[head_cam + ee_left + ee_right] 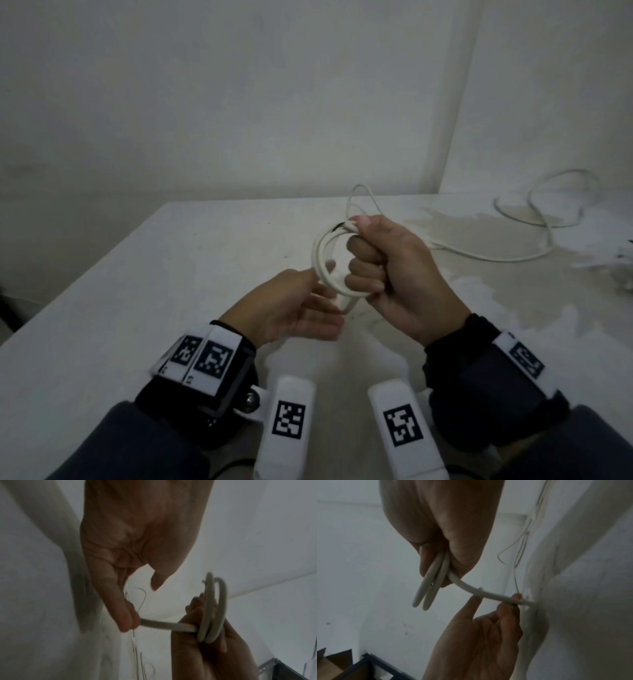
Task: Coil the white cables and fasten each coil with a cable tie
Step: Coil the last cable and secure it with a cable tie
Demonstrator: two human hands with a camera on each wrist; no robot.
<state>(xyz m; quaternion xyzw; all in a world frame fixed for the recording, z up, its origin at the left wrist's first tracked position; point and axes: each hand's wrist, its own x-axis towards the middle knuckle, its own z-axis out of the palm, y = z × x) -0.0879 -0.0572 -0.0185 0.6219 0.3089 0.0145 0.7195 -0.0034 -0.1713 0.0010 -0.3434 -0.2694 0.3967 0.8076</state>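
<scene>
- White cable coil (323, 260): held up above the counter (205, 260), a few loops bunched in the right hand (394, 270), fingers curled through the ring so the turns cannot spring apart.
- Right grip: closed round the coil, thumb (364, 222) pressed on top of the bundle, probably pinning the crossing point.
- Left hand (291, 308): pinches the free tail (168, 625) between thumb and fingertips, just beside the coil; likely steering it for another turn or a wrap across the loops.
- Tail runs nearly straight from left pinch to the coil's lower edge in the left wrist view, so under light tension.
- Thin strand (363, 195) rises in a loop behind the right thumb; cannot tell whether cable end or tie.
- Second white cable (534, 219): loose and uncoiled on the counter, well apart at far right, awaiting its turn.
- Judged stage: first coil nearly wound, no fastened tie plainly visible.
</scene>
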